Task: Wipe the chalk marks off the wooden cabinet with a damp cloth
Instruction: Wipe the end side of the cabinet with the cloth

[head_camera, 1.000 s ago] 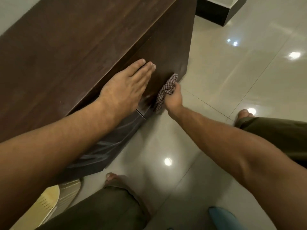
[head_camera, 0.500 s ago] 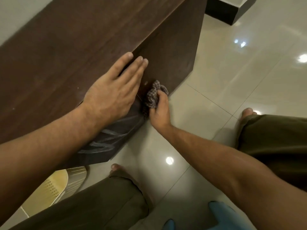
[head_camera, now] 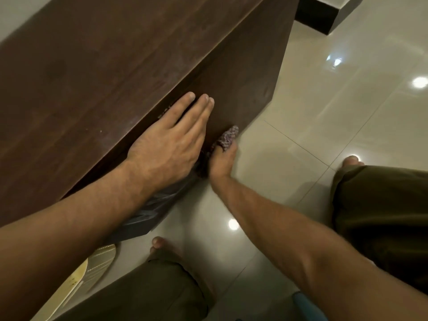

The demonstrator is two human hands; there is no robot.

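Glossy cream floor tiles [head_camera: 347, 135] fill the right and lower parts of the frame, with bright spots of lamp light mirrored in them. Across the upper left runs a dark brown wooden cabinet [head_camera: 104, 77], seen from above. Its broad top lies toward the upper left corner and its front face drops to the floor at the centre.

The left hand [head_camera: 169, 144] lies flat over the cabinet's top front edge, fingers straight and pressed together, their tips reaching down onto the front face. Just to its right, the right hand [head_camera: 222, 162] grips a bunched checked purple-and-white cloth [head_camera: 228, 136]. Its fingers are curled round the cloth and hold it against the front face low down, near where the cabinet meets the floor at the centre of the frame. The cloth is blurred.

Below the left wrist, on the lower part of the front face, pale grey chalk marks [head_camera: 148, 212] show as smeared streaks; the forearm hides part of them.

Two knees in olive-brown trousers [head_camera: 143, 293] sit at the bottom centre and the right edge, with bare toes [head_camera: 159, 242] on the tiles in front of each. At the lower left lies a flat cream-and-grey object [head_camera: 92, 267], perhaps a slipper sole, partly hidden by the left forearm. A blue thing [head_camera: 305, 306] peeks in at the bottom edge, and a black plinth [head_camera: 317, 17] stands at the top right.
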